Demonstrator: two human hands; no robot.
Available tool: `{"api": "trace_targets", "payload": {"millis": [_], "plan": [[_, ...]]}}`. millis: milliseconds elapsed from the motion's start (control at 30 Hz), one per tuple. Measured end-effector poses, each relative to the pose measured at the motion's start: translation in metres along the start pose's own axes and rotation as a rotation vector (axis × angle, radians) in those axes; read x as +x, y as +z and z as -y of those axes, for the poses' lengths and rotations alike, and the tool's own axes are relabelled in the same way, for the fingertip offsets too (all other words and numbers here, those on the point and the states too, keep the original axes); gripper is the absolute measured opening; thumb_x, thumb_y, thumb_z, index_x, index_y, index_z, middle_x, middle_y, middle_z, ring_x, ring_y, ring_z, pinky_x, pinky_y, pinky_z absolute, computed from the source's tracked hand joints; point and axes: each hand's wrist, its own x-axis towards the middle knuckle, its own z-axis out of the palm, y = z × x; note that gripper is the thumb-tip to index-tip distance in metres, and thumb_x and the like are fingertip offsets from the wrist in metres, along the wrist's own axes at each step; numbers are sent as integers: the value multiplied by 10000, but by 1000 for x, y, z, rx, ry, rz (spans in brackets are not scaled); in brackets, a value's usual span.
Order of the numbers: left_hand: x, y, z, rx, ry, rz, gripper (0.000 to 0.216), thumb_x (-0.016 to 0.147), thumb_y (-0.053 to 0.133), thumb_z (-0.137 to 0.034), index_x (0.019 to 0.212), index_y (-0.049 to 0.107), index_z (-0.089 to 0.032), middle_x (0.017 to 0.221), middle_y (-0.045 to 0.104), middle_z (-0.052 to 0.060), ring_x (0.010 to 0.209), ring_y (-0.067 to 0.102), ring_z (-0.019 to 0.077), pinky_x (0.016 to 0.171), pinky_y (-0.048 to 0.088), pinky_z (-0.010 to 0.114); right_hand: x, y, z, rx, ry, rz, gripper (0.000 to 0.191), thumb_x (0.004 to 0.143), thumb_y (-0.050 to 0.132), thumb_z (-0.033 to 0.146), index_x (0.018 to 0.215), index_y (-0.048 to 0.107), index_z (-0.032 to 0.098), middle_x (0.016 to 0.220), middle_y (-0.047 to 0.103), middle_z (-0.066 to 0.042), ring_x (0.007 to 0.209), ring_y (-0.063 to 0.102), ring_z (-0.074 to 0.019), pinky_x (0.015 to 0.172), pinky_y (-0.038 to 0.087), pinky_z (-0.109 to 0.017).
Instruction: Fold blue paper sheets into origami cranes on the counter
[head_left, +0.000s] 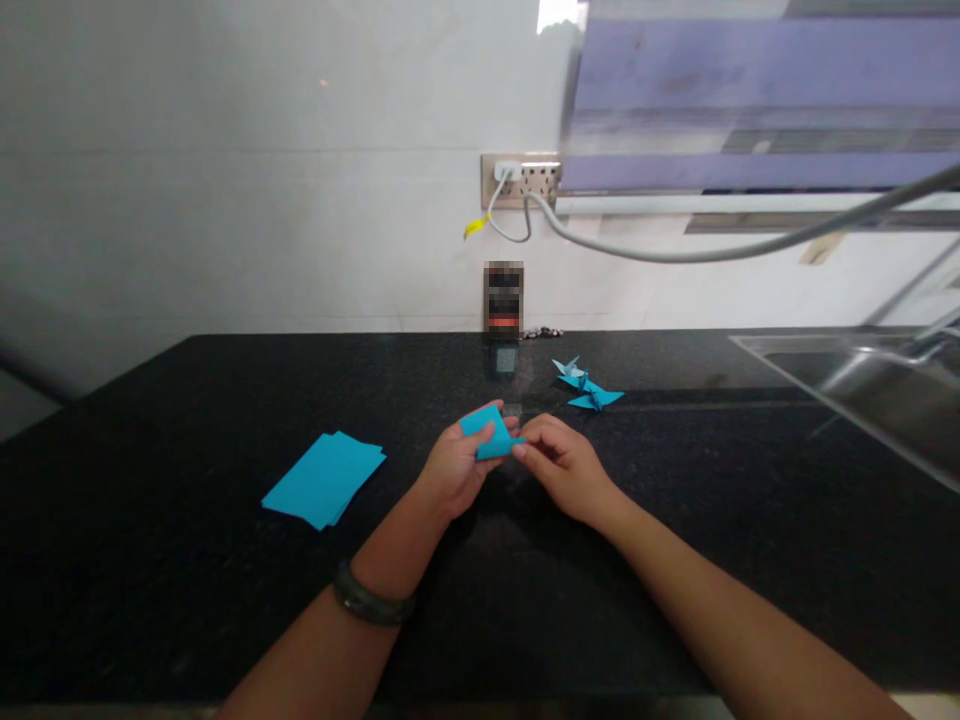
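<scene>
Both my hands meet over the middle of a black stone counter [187, 430]. My left hand [454, 470] pinches a folded piece of blue paper [489, 434] between thumb and fingers. My right hand [564, 466] pinches the same paper at its right corner, fingers curled. A dark band sits on my left wrist [371, 600]. A stack of flat blue paper sheets [324, 478] lies to the left of my hands. Two finished blue folded paper figures [586, 385] rest on the counter just beyond my right hand.
A phone [503, 298] leans upright against the white wall at the counter's back, with a small chain [543, 331] beside it. A wall socket [521, 178] holds a plug and a grey cable. A steel sink [862, 385] is set in at the right.
</scene>
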Motion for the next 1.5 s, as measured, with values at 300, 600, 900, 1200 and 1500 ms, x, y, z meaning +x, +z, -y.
{"api": "trace_targets", "payload": {"millis": [300, 600, 900, 1200, 1500], "plan": [[-6, 5, 5, 142, 26, 89, 427, 756, 553, -498, 907, 651, -110, 909, 659, 112, 835, 615, 198, 727, 508, 329, 1, 7, -8, 147, 426, -117, 203, 688, 607, 352, 621, 567, 164, 541, 503, 23, 496, 413, -100, 485, 340, -232], [-7, -2, 9, 349, 116, 247, 317, 673, 701, -293, 942, 643, -135, 875, 657, 58, 810, 608, 157, 792, 479, 314, 2, 8, 0, 212, 478, -199, 230, 647, 624, 375, 587, 547, 167, 478, 395, 56, 461, 331, -83, 458, 295, -226], [-7, 0, 7, 353, 82, 254, 301, 683, 689, -330, 890, 652, -114, 846, 656, 59, 788, 606, 152, 785, 486, 321, 2, 8, 1, 225, 493, -227, 189, 631, 633, 329, 604, 559, 158, 483, 402, 58, 461, 340, -78, 445, 284, -211], [-7, -2, 6, 318, 45, 276, 300, 671, 702, -324, 884, 650, -119, 812, 660, 47, 754, 613, 143, 742, 498, 304, 2, 8, 2, 300, 507, -236, 220, 619, 673, 342, 609, 543, 165, 460, 464, 51, 435, 397, -80, 424, 314, -206], [-8, 0, 2, 205, 6, 256, 312, 639, 731, -282, 878, 656, -95, 782, 670, 64, 735, 627, 153, 703, 507, 279, 1, 9, -2, 516, 480, -215, 242, 663, 670, 374, 696, 570, 156, 546, 554, 21, 495, 508, -101, 495, 421, -231]]}}
